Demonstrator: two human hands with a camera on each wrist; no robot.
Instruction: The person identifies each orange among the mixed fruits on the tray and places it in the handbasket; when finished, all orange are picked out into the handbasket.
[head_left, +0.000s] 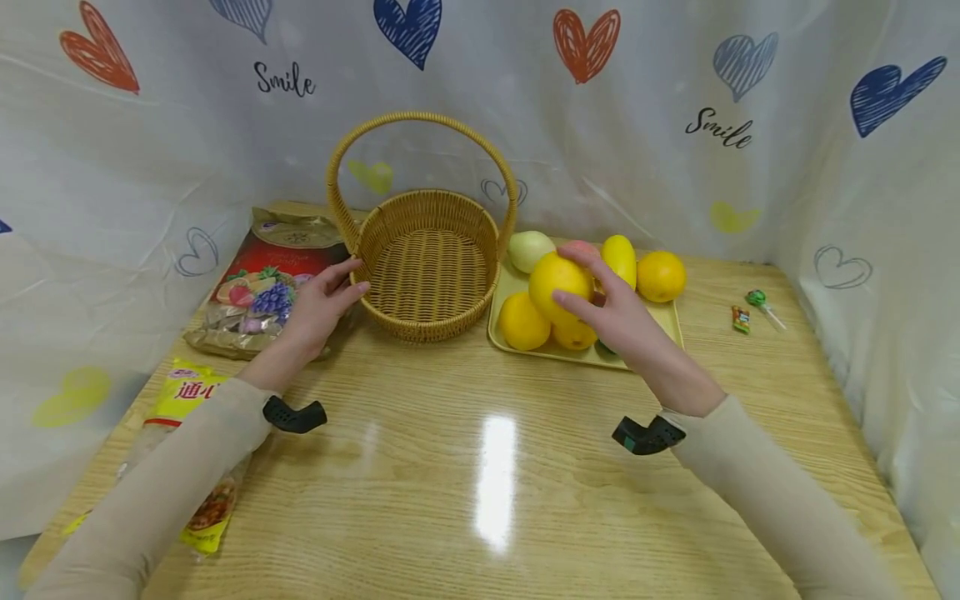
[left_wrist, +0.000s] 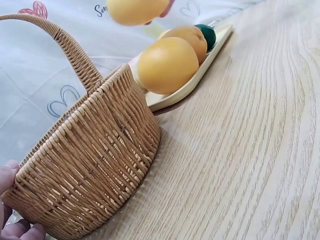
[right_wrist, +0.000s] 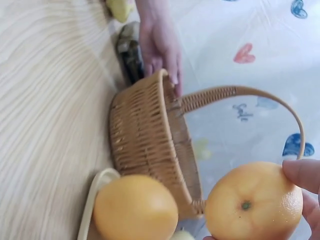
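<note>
My right hand [head_left: 618, 312] grips an orange [head_left: 553, 287] between thumb and fingers, above the near part of a yellow tray [head_left: 491, 333]. The right wrist view shows the stem end of this held orange [right_wrist: 252, 202]. At the left side of an upright wicker basket [head_left: 427, 325], my left hand [head_left: 318, 304] holds the rim with thumb and fingers. Woven slats make up the basket's inside, with no fruit in it, and a tall handle [head_left: 420, 117] arches over it. Other oranges [head_left: 525, 321] sit on the tray, partly hidden behind the right hand.
Also on the tray are a pale green fruit [head_left: 530, 250], a yellow mango-like fruit [head_left: 618, 258] and a pink fruit [head_left: 581, 248]. Left of the basket lies a red and gold bag [head_left: 277, 275], with a yellow food packet [head_left: 183, 392] nearer. A lollipop [head_left: 759, 302] and small candy [head_left: 741, 319] lie right.
</note>
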